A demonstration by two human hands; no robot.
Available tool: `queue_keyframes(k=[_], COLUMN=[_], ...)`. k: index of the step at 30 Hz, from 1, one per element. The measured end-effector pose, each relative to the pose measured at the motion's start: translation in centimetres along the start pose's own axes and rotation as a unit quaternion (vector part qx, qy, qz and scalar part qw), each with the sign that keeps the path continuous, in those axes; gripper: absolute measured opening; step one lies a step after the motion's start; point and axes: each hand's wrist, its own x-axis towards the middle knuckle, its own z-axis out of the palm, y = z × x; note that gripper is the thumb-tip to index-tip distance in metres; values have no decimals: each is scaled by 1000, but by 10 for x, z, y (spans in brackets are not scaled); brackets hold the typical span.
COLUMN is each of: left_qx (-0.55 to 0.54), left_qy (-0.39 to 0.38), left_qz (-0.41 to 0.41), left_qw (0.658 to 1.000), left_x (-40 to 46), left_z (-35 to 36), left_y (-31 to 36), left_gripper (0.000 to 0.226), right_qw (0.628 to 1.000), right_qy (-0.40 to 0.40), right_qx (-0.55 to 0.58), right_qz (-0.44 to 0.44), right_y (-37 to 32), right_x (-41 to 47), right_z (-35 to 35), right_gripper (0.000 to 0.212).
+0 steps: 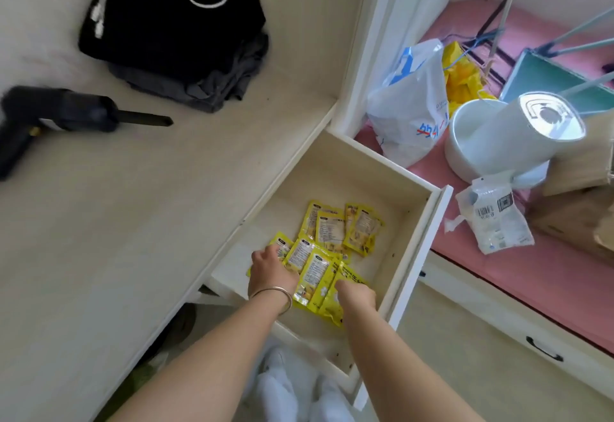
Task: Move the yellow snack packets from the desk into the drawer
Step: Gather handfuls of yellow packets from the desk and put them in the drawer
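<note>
Head view: yellow snack packets point(332, 242) lying inside open drawer point(428, 222), spread over its floor. Left hand point(270, 272) resting on near-left packets, grasp unclear. Right hand point(357, 295) pressing on front packet, fingers hidden. Desk point(166, 189) carrying folded black clothes point(172, 39), black handheld tool point(56, 119).

The counter point(139, 209) at the left of the frame is pale wood-grain laminate, smooth and matt. The drawer point(335, 169) at centre shows the same light wood look inside, with a white painted front. The snack packets point(332, 232) in it are glossy yellow plastic film with printed labels. At upper left, the folded clothes point(172, 39) are soft matt black and grey cloth. A thin bangle point(275, 292) on the left wrist looks like shiny metal. The bag point(412, 102) at upper right is crinkled white plastic.
</note>
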Motion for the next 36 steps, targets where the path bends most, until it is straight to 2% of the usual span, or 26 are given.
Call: queue_keyframes(k=[2,6,9,14,16,20,22,27,29,33,36], left_qx=[-26,-116,-184,-241,-256,-322,-340,-376,-384,-405,-425], left_qy=[10,48,104,214,258,337,369,443,460,473,490], left_qz=[5,1,-10,-45,-72,-129,-158,-219,-248,-297,-321], left_qw=[1000,992,977,946,929,875,851,784,761,724,690], left_x=[-15,-50,-84,-150,-180,-248,-285,-375,-411,-476,-511], left_z=[-14,-41,-60,-96,-111,-134,-139,-138,-131,-115,-103], left_y=[4,1,-10,-64,-98,-174,-213,-310,-348,-423,-469], left_gripper=[66,51,28,25,24,21,19,14,15,18,13], right_qw=[998,973,936,873,843,795,772,688,662,640,600], right_qy=[-3,-87,-128,-195,-218,-297,-327,-352,-343,-378,-391], right_qx=[-49,-106,-120,-190,-244,-303,-326,-415,-460,-481,-507], right_qz=[-41,-188,-304,-404,-426,-434,-437,-480,-483,-465,-480], right_y=[-5,-24,-30,-15,3,52,83,174,219,312,364], right_x=[-15,-67,-109,-178,-206,-267,-297,-367,-390,-427,-444], right_z=[-4,-4,5,32,47,85,105,162,183,211,229], right_gripper=[41,4,15,20,26,11,16,19,23,26,24])
